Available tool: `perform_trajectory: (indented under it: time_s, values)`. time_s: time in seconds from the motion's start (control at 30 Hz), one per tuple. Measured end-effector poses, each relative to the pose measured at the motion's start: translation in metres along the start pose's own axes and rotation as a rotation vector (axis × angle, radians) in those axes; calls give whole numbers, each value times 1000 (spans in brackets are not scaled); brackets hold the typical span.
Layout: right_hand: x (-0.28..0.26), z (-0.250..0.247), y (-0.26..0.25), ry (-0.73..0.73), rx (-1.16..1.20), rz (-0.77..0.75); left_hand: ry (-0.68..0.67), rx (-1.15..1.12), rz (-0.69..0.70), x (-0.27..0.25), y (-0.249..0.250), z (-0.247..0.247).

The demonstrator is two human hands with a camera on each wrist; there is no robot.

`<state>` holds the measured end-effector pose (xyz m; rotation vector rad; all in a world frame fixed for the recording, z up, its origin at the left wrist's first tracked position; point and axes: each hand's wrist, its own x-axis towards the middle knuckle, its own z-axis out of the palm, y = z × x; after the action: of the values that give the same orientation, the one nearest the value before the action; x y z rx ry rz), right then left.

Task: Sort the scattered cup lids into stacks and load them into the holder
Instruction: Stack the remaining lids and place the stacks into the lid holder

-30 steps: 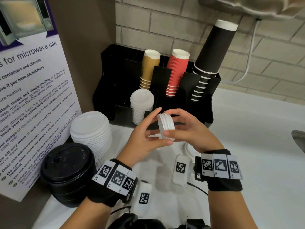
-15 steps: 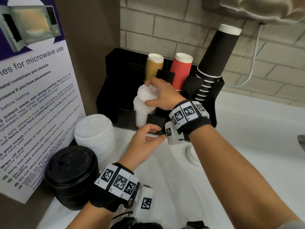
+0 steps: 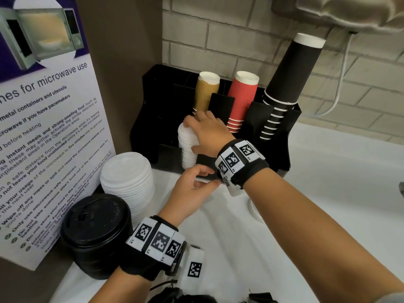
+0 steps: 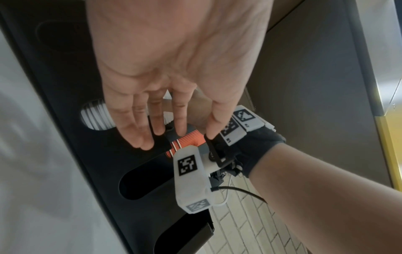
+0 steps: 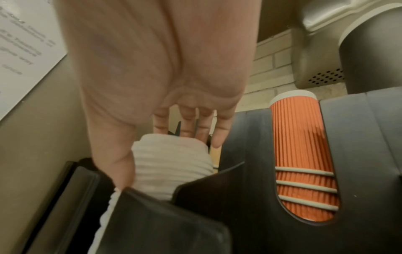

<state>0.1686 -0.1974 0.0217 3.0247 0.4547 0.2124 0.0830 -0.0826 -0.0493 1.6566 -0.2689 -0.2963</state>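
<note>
A stack of small white lids [image 3: 185, 157] leans in a front slot of the black holder [image 3: 260, 115]. My right hand [image 3: 190, 136] lies over its top, fingers curled over the far edge and thumb pressed on the side. The right wrist view shows the same grip, with my right hand [image 5: 158, 159] on the small lids [image 5: 174, 173] above the holder wall [image 5: 250, 171]. My left hand [image 3: 213, 177] hovers just in front of the holder, fingers relaxed and holding nothing. One loose white lid [image 3: 253, 209] lies on the counter, partly hidden by my right forearm.
A tall stack of large white lids [image 3: 127, 178] and a stack of black lids [image 3: 96, 232] stand at the left by the microwave notice [image 3: 43, 127]. Gold cups [image 3: 206, 92], red cups [image 3: 242, 101] and black cups [image 3: 293, 68] fill the holder's back slots. White counter [image 3: 328, 193] stretches right.
A second ago both hands held a few small white lids in front of the holder. The right hand has carried them onto the holder's stack; the left hand has let go.
</note>
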Motion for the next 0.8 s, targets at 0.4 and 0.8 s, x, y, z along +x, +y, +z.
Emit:
perform_trajectory:
  time_s: [0.4, 0.8]
  values:
    - [-22, -23, 8, 88, 367, 108, -5, 15, 28, 1, 3, -5]
    - [-186, 19, 65, -453, 491, 793, -36, 27, 23, -7, 4, 4]
